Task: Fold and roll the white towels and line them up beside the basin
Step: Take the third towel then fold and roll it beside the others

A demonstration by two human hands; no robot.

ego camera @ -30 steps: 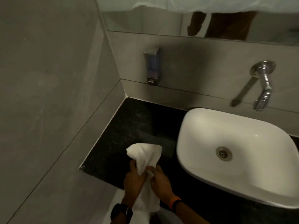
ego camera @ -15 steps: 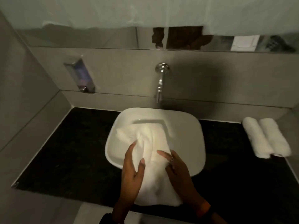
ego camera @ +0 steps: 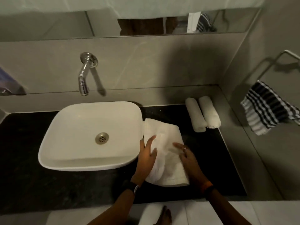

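A white towel (ego camera: 164, 138) lies spread on the black counter (ego camera: 65, 189), just right of the white basin (ego camera: 78, 124). My left hand (ego camera: 146, 153) rests flat on its left side, fingers apart. My right hand (ego camera: 185, 153) lies flat on its right side, a ring on one finger. Neither hand grips the cloth. Two rolled white towels (ego camera: 203, 113) lie side by side at the back right of the counter, close to the right wall.
A chrome tap (ego camera: 84, 78) juts from the back wall over the basin. A striped cloth (ego camera: 266, 109) hangs from a rail on the right wall. A soap dispenser (ego camera: 8, 85) is at the far left. A mirror runs above.
The view swung right from the counter's left corner. The towel went from bunched in both hands, across the basin, to lying flat on the counter right of it.
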